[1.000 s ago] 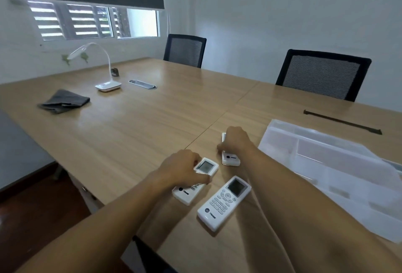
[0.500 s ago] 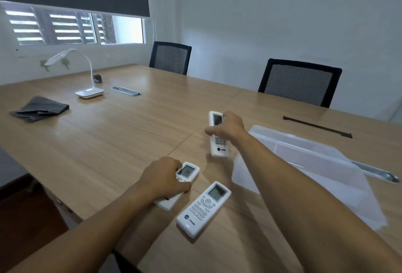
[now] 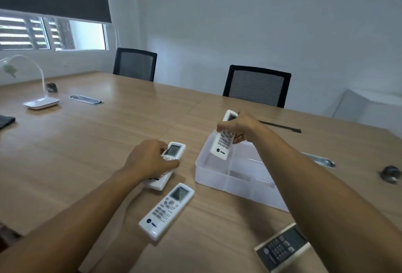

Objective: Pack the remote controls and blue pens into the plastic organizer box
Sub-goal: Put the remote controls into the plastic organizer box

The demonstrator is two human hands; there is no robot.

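My right hand (image 3: 238, 128) grips a white remote control (image 3: 224, 140), tilted with its lower end over the left end of the clear plastic organizer box (image 3: 208, 174). My left hand (image 3: 150, 159) is closed around a second white remote (image 3: 171, 153) that lies on the table. A third white remote (image 3: 166, 210) rests on the table in front of both hands. A dark remote with a gold rim (image 3: 282, 247) lies near the table's front edge under my right forearm. No blue pens are visible.
The wooden table (image 3: 87, 142) carries a white desk lamp (image 3: 40, 101) at the far left, a metal cable port (image 3: 86, 99), a black strip (image 3: 280, 125) and a dark round object (image 3: 391, 174) at right. Two black chairs (image 3: 257, 86) stand behind.
My right hand has lifted its remote off the table and carried it rightwards over the box. My left hand stays on its remote. The view has turned right.
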